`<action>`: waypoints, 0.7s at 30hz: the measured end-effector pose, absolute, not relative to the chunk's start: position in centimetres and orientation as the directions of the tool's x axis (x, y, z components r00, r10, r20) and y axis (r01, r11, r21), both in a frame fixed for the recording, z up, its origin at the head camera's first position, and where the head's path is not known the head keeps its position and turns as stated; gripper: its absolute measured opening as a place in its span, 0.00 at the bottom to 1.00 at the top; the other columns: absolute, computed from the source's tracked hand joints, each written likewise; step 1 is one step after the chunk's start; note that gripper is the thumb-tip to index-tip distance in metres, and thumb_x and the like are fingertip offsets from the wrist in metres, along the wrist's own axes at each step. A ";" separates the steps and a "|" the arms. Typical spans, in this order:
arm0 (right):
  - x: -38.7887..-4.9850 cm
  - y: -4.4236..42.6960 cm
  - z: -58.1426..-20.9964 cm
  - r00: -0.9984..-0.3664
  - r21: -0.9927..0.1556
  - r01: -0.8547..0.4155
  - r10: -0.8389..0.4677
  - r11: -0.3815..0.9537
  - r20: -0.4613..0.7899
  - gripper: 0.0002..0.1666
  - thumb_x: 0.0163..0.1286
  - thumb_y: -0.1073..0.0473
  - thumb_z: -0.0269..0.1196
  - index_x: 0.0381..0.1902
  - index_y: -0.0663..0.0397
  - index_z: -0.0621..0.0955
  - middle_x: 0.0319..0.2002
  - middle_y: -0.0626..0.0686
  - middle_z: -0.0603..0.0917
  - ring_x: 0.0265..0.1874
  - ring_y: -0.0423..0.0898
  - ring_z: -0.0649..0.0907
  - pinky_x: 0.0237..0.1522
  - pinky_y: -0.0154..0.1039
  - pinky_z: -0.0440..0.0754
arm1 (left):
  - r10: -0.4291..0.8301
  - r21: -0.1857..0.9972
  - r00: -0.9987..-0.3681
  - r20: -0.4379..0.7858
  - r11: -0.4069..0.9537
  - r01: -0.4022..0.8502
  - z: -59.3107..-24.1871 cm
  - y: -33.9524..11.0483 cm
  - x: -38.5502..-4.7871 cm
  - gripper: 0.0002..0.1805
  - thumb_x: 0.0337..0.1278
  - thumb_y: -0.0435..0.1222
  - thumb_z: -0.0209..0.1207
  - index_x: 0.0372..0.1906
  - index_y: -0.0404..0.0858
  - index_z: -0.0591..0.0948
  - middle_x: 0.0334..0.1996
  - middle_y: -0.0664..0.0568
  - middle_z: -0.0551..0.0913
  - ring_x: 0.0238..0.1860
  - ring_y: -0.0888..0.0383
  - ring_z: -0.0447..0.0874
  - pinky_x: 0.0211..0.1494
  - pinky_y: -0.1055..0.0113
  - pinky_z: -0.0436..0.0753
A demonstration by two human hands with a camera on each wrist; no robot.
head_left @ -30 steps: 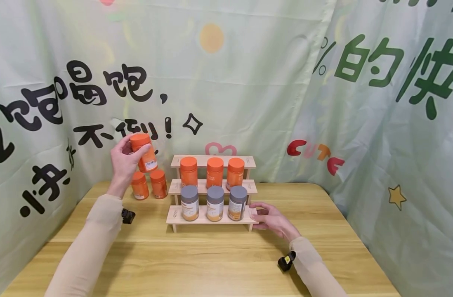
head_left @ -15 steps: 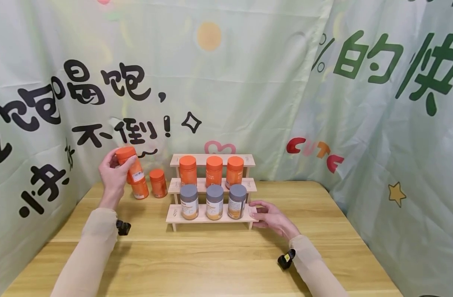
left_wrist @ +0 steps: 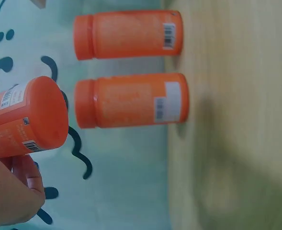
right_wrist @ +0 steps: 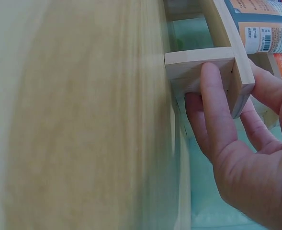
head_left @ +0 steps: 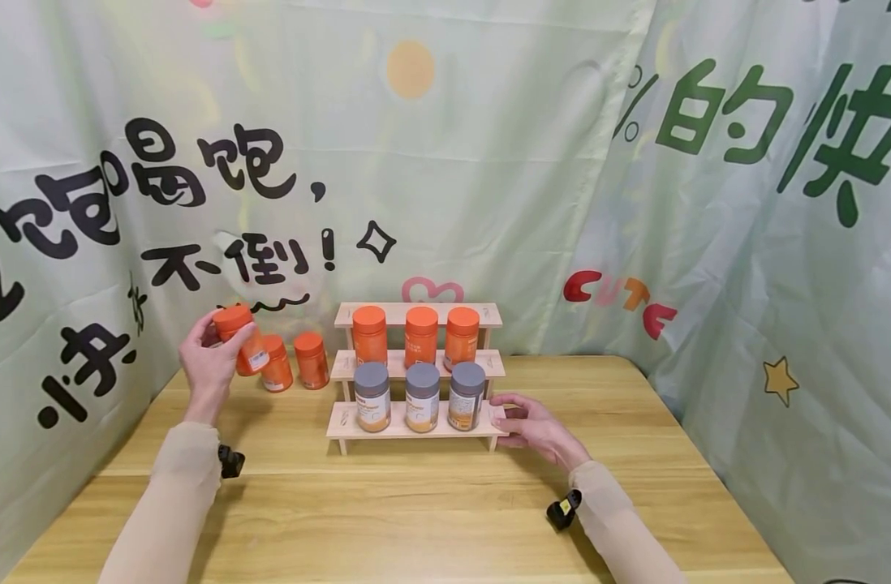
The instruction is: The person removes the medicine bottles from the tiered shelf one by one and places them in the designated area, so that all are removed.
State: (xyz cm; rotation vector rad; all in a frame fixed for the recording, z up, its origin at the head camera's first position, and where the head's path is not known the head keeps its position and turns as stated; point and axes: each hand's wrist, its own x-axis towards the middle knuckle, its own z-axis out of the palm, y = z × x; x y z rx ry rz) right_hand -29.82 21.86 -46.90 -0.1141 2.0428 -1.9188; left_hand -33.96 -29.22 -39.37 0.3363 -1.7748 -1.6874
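Note:
My left hand (head_left: 206,365) grips an orange jar (head_left: 243,345) by its sides, slightly tilted, left of two orange jars that stand upright on the table, a nearer-left one (head_left: 277,369) and one beside the rack (head_left: 312,362). In the left wrist view the held jar's base (left_wrist: 50,112) faces the camera. With my right hand (head_left: 536,430) I hold the right end of the lowest step of a three-step wooden rack (head_left: 341,420). In the right wrist view, fingers (right_wrist: 215,105) reach under that step's end (right_wrist: 243,79) and against its leg, the thumb side above.
Three orange jars (head_left: 421,339) stand on the middle step and three grey-lidded jars (head_left: 423,399) on the lowest. Nothing sits on the top step (head_left: 419,313). The wooden table (head_left: 416,519) meets a printed fabric backdrop (head_left: 489,186) behind and at both sides.
My left hand has carried the orange jar left and down, from above the two table jars to beside them. The right hand stays on the rack.

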 end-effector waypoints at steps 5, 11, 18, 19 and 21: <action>-29.7 21.8 -46.8 -0.942 -0.982 0.165 -0.282 0.088 -0.184 0.28 0.68 0.68 0.62 0.65 0.65 0.69 0.50 0.63 0.72 0.42 0.48 0.82 0.49 0.48 0.85 | -0.611 0.972 -0.757 0.234 0.138 0.188 -40.1 -30.1 -34.0 0.33 0.41 0.43 0.77 0.59 0.50 0.80 0.40 0.63 0.77 0.41 0.65 0.72 0.43 0.79 0.73; -29.8 21.9 -46.9 -0.944 -0.981 0.169 -0.271 0.091 -0.187 0.27 0.69 0.68 0.62 0.65 0.64 0.70 0.50 0.62 0.72 0.42 0.48 0.81 0.49 0.47 0.86 | -0.623 0.986 -0.765 0.166 0.076 0.152 -41.0 -31.1 -34.3 0.35 0.38 0.42 0.78 0.59 0.52 0.80 0.42 0.64 0.78 0.43 0.66 0.73 0.46 0.81 0.73; -29.8 21.9 -46.9 -0.944 -0.981 0.172 -0.270 0.093 -0.191 0.27 0.68 0.67 0.62 0.64 0.64 0.70 0.50 0.61 0.72 0.42 0.47 0.81 0.49 0.47 0.85 | -0.637 0.996 -0.765 0.091 0.063 0.067 -42.1 -32.0 -34.2 0.38 0.40 0.42 0.78 0.63 0.54 0.78 0.45 0.66 0.77 0.45 0.67 0.72 0.57 0.74 0.72; -29.8 21.9 -46.9 -0.944 -0.980 0.174 -0.269 0.095 -0.193 0.28 0.68 0.67 0.62 0.64 0.64 0.70 0.50 0.61 0.72 0.42 0.47 0.81 0.49 0.47 0.85 | -0.636 0.996 -0.766 0.087 0.058 0.065 -42.2 -32.1 -34.2 0.38 0.40 0.41 0.77 0.63 0.54 0.77 0.46 0.65 0.77 0.46 0.67 0.72 0.60 0.73 0.72; -29.8 22.0 -46.9 -0.943 -0.980 0.174 -0.271 0.095 -0.194 0.28 0.69 0.67 0.62 0.65 0.64 0.70 0.50 0.61 0.72 0.42 0.47 0.82 0.49 0.47 0.85 | -0.634 0.997 -0.769 0.080 0.048 0.064 -42.4 -32.3 -34.3 0.38 0.41 0.40 0.77 0.64 0.54 0.77 0.48 0.63 0.78 0.47 0.66 0.73 0.64 0.70 0.72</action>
